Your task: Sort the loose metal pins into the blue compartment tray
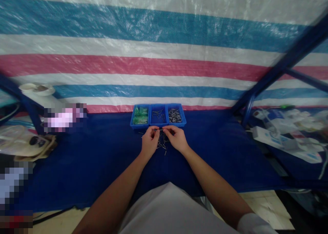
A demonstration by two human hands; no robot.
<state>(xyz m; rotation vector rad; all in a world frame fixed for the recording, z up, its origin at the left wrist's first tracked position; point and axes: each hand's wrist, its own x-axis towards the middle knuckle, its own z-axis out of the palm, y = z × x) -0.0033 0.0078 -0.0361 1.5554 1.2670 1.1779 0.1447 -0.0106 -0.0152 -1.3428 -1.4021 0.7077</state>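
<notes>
Between the fingertips of both my hands runs a thin metal fastener [160, 130], too small to tell its exact kind. My left hand [150, 143] pinches its left end, and my right hand [178, 140] pinches the right end. Below and between the hands, a loose pile of similar slim metal fasteners [162, 143] lies on the blue surface. Just beyond my fingers stand three joined blue bins. Green packets fill the left bin [132, 120]; a few metal fasteners lie in the middle bin [155, 122]. The right bin [182, 118] contains many more.
A blue-covered table [215, 148] spreads around my hands, backed by a striped plastic sheet [164, 68]. Blue metal frame posts [269, 68] rise at both sides. A white power strip [284, 143] and plastic bags are at right; a bag [19, 140] and white roll-like object [41, 95] are at left.
</notes>
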